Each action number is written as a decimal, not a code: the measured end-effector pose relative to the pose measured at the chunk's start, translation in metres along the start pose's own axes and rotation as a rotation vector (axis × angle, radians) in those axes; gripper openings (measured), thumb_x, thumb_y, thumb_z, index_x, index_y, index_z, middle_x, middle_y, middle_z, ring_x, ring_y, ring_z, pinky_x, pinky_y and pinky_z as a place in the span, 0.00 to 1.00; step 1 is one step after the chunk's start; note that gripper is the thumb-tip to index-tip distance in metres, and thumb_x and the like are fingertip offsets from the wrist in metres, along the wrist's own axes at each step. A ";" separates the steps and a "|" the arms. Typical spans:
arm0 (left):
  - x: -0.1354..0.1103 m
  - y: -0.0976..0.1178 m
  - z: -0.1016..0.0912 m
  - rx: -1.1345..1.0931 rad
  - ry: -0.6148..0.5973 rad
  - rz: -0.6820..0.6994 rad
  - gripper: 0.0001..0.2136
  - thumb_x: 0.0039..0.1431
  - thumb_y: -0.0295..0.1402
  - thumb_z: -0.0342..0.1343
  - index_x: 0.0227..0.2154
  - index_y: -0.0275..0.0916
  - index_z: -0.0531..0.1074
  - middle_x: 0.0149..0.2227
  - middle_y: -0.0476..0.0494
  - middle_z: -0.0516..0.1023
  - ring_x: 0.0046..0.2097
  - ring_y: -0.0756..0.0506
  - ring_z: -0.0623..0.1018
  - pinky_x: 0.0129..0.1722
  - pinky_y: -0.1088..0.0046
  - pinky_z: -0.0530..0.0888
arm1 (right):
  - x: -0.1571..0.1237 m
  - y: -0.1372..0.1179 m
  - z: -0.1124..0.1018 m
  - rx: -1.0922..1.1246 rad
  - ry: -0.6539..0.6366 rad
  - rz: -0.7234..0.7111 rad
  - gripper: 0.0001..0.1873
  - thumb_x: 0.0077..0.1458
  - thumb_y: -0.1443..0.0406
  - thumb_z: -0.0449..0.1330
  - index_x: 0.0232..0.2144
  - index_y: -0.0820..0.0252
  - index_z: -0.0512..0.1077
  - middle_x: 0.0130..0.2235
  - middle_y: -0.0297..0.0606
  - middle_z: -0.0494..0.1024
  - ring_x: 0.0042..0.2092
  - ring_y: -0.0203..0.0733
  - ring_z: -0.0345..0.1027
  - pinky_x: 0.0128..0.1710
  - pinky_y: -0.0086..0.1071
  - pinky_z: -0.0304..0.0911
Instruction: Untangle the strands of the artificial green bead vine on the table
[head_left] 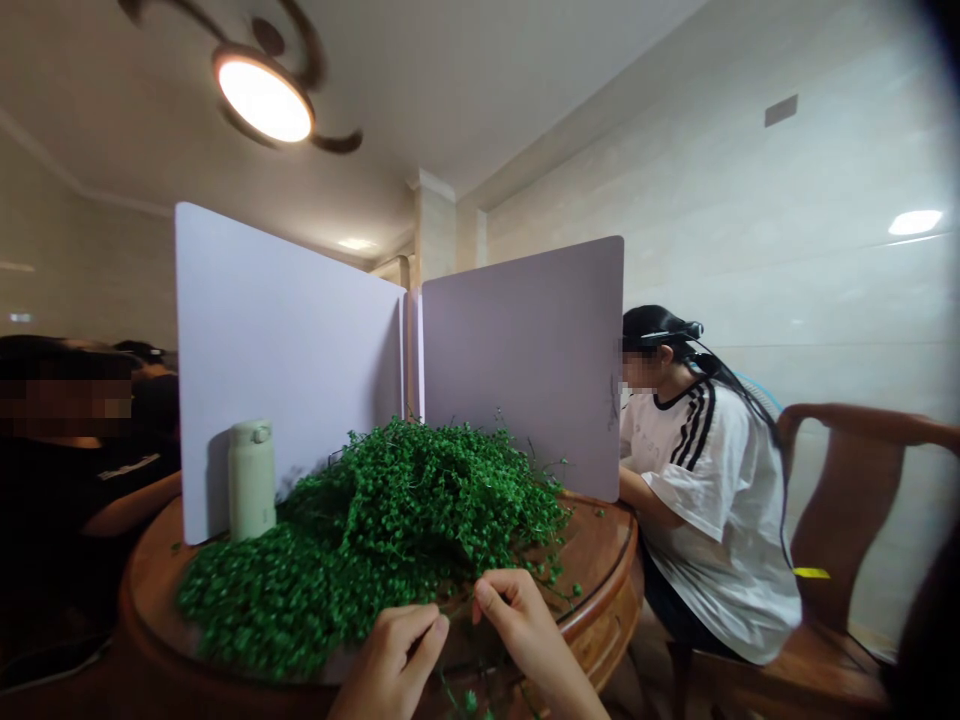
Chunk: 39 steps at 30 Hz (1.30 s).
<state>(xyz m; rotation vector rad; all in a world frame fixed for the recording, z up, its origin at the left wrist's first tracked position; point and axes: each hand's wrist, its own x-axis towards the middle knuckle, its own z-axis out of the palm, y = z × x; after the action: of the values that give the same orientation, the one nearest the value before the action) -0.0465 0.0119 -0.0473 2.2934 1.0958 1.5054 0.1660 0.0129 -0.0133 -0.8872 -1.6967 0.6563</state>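
Green small-leaved sprigs [442, 490] lie heaped on the wooden table [604, 530] just beyond us, the heap's long axis slanting from near left to far right. Our left hand [401, 650] sits nearer its low end, our right hand [525, 615] nearer the mound. Both pinch thumb to forefinger; we cannot tell on what.

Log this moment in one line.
left hand: pinched; right hand: pinched; held: unclear; nearest: bushy heap of green sprigs; under heap: rounded brown wooden table; beyond heap: pale green cylindrical bottle, flat pale lilac panels
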 end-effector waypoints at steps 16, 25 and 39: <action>0.020 0.003 -0.017 -0.308 0.399 -0.368 0.29 0.65 0.60 0.44 0.18 0.42 0.56 0.15 0.53 0.57 0.19 0.51 0.60 0.19 0.78 0.62 | 0.007 0.025 -0.010 0.215 0.230 0.100 0.38 0.56 0.32 0.53 0.18 0.58 0.59 0.18 0.28 0.52 0.22 0.32 0.45 0.23 0.29 0.42; 0.025 0.009 -0.011 0.117 0.318 -0.106 0.21 0.70 0.49 0.43 0.31 0.43 0.74 0.26 0.48 0.78 0.28 0.46 0.79 0.29 0.74 0.74 | 0.011 0.017 -0.007 -0.021 0.163 0.056 0.34 0.63 0.38 0.49 0.23 0.60 0.63 0.23 0.31 0.57 0.28 0.35 0.51 0.29 0.31 0.46; 0.023 0.003 -0.002 0.396 0.275 0.072 0.15 0.71 0.39 0.47 0.50 0.46 0.77 0.48 0.42 0.77 0.49 0.40 0.78 0.50 0.58 0.77 | 0.004 0.007 -0.002 -0.195 0.127 0.036 0.29 0.69 0.45 0.44 0.26 0.59 0.61 0.25 0.30 0.59 0.30 0.37 0.54 0.32 0.32 0.46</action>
<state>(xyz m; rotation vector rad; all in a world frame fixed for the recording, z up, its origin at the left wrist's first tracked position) -0.0418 0.0243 -0.0282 2.4434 1.5189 1.8129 0.1689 0.0204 -0.0156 -1.0759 -1.6527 0.4536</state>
